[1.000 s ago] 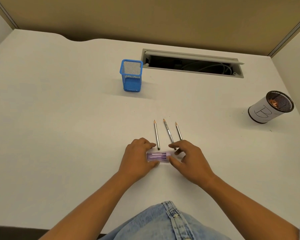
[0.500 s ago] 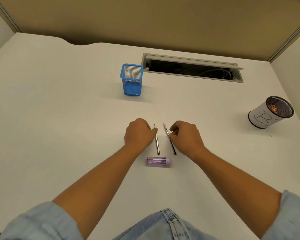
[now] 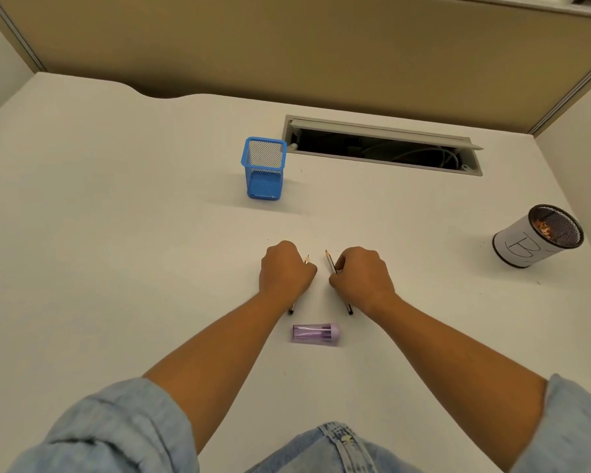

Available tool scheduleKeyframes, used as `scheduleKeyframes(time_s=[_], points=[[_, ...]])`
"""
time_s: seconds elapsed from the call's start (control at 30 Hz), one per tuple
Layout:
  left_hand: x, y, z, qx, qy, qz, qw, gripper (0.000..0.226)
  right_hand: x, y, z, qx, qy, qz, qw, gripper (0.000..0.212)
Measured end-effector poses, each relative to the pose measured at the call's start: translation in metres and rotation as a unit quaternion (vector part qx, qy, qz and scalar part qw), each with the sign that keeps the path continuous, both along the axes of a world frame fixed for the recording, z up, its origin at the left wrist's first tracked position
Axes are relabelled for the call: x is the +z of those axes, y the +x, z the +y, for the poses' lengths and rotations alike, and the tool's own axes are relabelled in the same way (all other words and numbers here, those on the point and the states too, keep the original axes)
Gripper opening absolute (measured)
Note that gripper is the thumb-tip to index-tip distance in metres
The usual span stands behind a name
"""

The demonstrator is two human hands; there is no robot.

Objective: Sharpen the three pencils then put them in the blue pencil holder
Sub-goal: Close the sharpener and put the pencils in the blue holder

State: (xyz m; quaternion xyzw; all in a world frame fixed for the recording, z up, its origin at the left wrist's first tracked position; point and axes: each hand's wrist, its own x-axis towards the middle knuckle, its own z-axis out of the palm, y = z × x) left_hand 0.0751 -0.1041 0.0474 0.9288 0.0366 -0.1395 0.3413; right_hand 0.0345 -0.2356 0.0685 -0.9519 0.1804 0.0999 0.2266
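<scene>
My left hand (image 3: 285, 270) is closed around one pencil (image 3: 306, 259), whose sharpened tip pokes out past the knuckles and whose end shows below the wrist. My right hand (image 3: 360, 274) grips a second pencil (image 3: 329, 260), tip pointing away from me. The third pencil is hidden, probably under my right hand. The purple sharpener (image 3: 315, 333) lies on its side on the white desk, just below both hands. The blue mesh pencil holder (image 3: 263, 167) stands upright farther back, left of centre.
A white-wrapped mesh cup (image 3: 533, 241) marked "B" with shavings inside sits at the right. An open cable tray (image 3: 382, 146) with wires runs along the back of the desk (image 3: 116, 233). A beige partition wall rises behind.
Both hands let go of the purple sharpener, moved forward to the pencils and closed on them; the left-hand pencil is now lifted and tilted.
</scene>
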Motion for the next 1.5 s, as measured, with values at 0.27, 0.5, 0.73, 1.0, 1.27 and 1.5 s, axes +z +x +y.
scheduleKeyframes(time_s=[0.27,0.5,0.73,1.0,1.27,1.5], points=[[0.055,0.022,0.026,0.083,-0.092,-0.129,0.984,0.012,0.059,0.027,-0.008,-0.053,0.102,-0.106,0.988,0.009],[0.119,0.072,0.062,0.054,-0.173,-0.271,0.945,0.013,0.121,0.082,0.010,-0.024,0.154,-0.179,0.971,0.012],[0.109,0.116,0.074,0.026,-0.144,-0.312,0.939,0.009,0.119,0.138,0.028,0.031,0.170,-0.250,0.953,0.008],[0.072,0.133,0.072,0.031,-0.139,-0.269,0.952,0.013,0.077,0.167,0.043,0.071,0.092,-0.227,0.967,0.024],[0.045,0.138,0.069,0.026,-0.089,-0.223,0.970,0.017,0.051,0.179,0.051,0.114,0.036,-0.158,0.980,0.024],[0.041,0.134,0.068,0.021,-0.075,-0.214,0.974,0.024,0.049,0.176,0.046,0.123,0.048,-0.131,0.983,0.030]])
